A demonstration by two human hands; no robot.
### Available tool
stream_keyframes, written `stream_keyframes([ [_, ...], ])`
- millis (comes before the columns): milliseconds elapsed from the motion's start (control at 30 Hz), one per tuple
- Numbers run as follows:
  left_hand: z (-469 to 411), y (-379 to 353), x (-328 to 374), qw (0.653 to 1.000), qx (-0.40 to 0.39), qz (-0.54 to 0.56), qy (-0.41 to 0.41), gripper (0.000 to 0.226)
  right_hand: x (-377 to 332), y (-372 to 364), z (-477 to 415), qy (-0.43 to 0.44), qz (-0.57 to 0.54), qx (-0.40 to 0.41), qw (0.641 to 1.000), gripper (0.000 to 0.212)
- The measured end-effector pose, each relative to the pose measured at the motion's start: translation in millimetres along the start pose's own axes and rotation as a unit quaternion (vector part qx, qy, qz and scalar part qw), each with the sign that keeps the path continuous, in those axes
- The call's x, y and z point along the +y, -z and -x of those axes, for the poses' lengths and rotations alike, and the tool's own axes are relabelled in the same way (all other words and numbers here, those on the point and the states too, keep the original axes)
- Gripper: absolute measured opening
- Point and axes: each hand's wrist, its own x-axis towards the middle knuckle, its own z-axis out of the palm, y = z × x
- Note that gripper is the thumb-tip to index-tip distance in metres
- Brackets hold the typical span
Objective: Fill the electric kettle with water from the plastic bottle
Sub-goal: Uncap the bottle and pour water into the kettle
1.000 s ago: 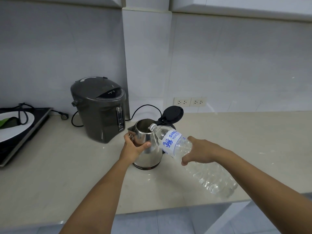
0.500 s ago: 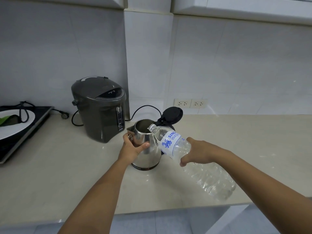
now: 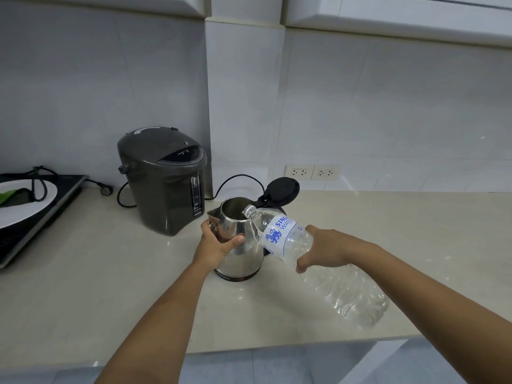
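A stainless steel electric kettle (image 3: pixel 243 256) stands on the beige counter (image 3: pixel 97 273), its black lid (image 3: pixel 281 189) flipped open at the back. My left hand (image 3: pixel 216 242) grips the kettle's body from the left side. My right hand (image 3: pixel 327 248) holds a clear plastic water bottle (image 3: pixel 343 289) with a white and blue label around its middle. The bottle is tilted neck-down to the left, uncapped, with its mouth (image 3: pixel 247 209) at the kettle's open rim. Water fills most of the bottle's lower body.
A dark grey hot water dispenser (image 3: pixel 163 181) stands just left behind the kettle, its cords trailing on the counter. An induction cooktop (image 3: pixel 36 217) with a white plate lies at the far left. Two wall sockets (image 3: pixel 311 172) sit on the tiled backsplash. The counter's front edge runs near my forearms.
Both hands, the kettle and the bottle keep nearly the same pose. The view has shifted slightly; the bottle's mouth stays at the kettle's rim.
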Motion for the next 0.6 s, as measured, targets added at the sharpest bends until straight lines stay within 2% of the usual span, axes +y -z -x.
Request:
stream_keyframes([
  [200,0.2,-0.7,-0.1,1.0,0.003,0.003,-0.003,0.098,-0.1,-1.8,0.3,0.0,0.005,-0.003,1.0,0.093],
  [600,1.0,-1.5,0.3,1.0,0.005,0.007,0.0,0.101,-4.0,4.7,2.9,-0.001,0.023,-0.004,1.0,0.09],
])
